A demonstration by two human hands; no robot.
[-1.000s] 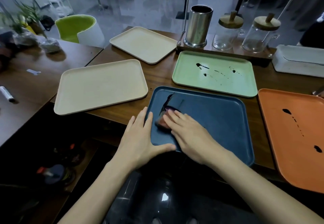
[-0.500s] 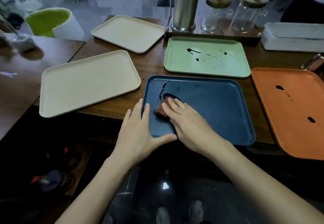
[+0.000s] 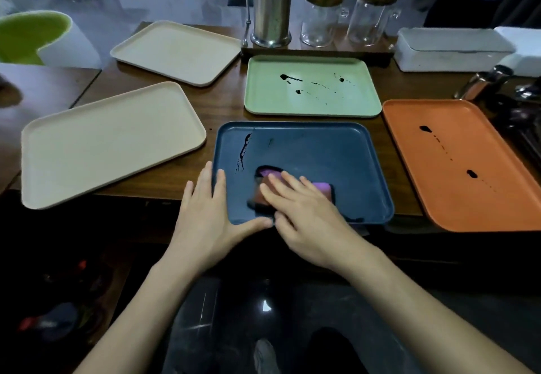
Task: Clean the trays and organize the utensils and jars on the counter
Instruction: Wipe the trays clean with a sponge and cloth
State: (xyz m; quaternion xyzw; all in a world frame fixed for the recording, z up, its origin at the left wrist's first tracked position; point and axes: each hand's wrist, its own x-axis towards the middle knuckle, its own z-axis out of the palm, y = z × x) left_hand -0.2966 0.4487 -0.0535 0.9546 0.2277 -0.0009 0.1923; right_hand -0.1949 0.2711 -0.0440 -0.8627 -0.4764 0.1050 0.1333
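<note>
— Wooden counter [image 3: 228,104] in shot, and right at its front edge sits the blue tray [image 3: 322,151], dead centre.

— And the right hand [image 3: 304,215] is on it. The fingers are laid out straight, pressing palm-down on a pink-purple sponge [image 3: 322,188] in the tray's near-left part. There's no curl round the sponge, just a flat press.

— What about the left hand [image 3: 205,215]?

— Spread flat as well. Its fingers lie across the tray's left rim and the thumb runs along the near edge toward the right hand. It grasps nothing.

— I'm seeing a dark streak [image 3: 244,151] up the left side of that tray.

— Yes, just beyond the sponge and apart from it. Moving out, the green tray [image 3: 310,107] lies directly behind, dotted with dark spots. The orange tray [image 3: 483,198] is off to the right with dark blobs of its own.

— And on the left?

— Two more there. The near cream tray [image 3: 111,142] sits beside the blue one, and the far cream tray [image 3: 175,48] is further back.

— Back row?

— A steel canister [image 3: 272,8], then a glass jar [image 3: 320,19] and a second glass jar [image 3: 371,16], both with wooden lids. All three stand on a wooden stand [image 3: 316,51], and a white box [image 3: 450,48] is to its right.
</note>
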